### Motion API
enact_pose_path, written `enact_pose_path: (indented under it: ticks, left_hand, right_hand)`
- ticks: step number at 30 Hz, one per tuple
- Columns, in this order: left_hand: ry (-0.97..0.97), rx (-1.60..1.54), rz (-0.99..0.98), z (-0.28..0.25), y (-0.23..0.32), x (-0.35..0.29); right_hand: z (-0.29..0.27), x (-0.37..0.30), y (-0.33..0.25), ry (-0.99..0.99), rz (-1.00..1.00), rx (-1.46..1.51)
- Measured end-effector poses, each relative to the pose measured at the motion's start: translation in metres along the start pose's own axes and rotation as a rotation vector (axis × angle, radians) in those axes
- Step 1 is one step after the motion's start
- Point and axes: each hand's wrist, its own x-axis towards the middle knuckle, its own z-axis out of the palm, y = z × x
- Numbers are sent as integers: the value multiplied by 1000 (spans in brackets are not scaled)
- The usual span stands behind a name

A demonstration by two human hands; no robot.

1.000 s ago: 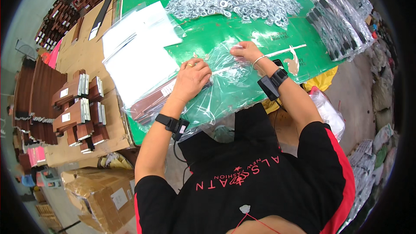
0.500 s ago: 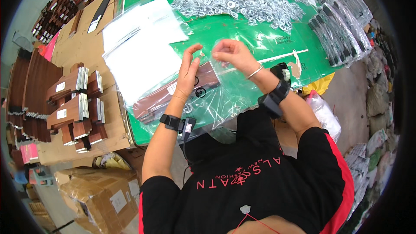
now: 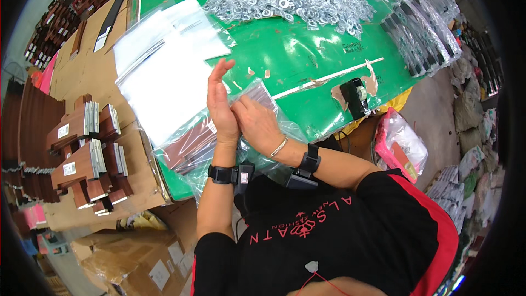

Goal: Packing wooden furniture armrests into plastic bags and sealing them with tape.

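Note:
A clear plastic bag (image 3: 284, 123) lies near the front edge of the green table, with brown wood-look boards (image 3: 183, 151) inside it. My left hand (image 3: 221, 104) is over the bag, edge down, its fingers stretched out and pointing away from me. Against its palm side rests my right hand (image 3: 256, 122), with fingers curled in on the bag's plastic; its fingertips are partly hidden behind the left hand. White sheets (image 3: 164, 85) in clear sleeves lie just beyond the boards, to the left.
Many small bagged metal rings (image 3: 290, 0) are heaped at the far side. Wrapped dark parts (image 3: 422, 35) are stacked far right. A black tape dispenser (image 3: 355, 98) stands at the right edge. Brown board pieces (image 3: 82, 159) are piled on cardboard at left.
My right hand has come down and left from the raised bag edge to beside my left palm, bringing plastic over the boards. My left hand has shifted slightly left, and its fingers have straightened.

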Motion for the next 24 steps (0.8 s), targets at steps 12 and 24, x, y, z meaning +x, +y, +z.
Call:
enact_pose_path:
  ticks: [12,24]
  left_hand:
    - [-437,846,36,-38,35,-24]
    - [-442,958,59,-34,33,-26]
  right_hand:
    - [-16,-42,-22,-68,-83,-97]
    - [-101,-125,64,-6,106,99]
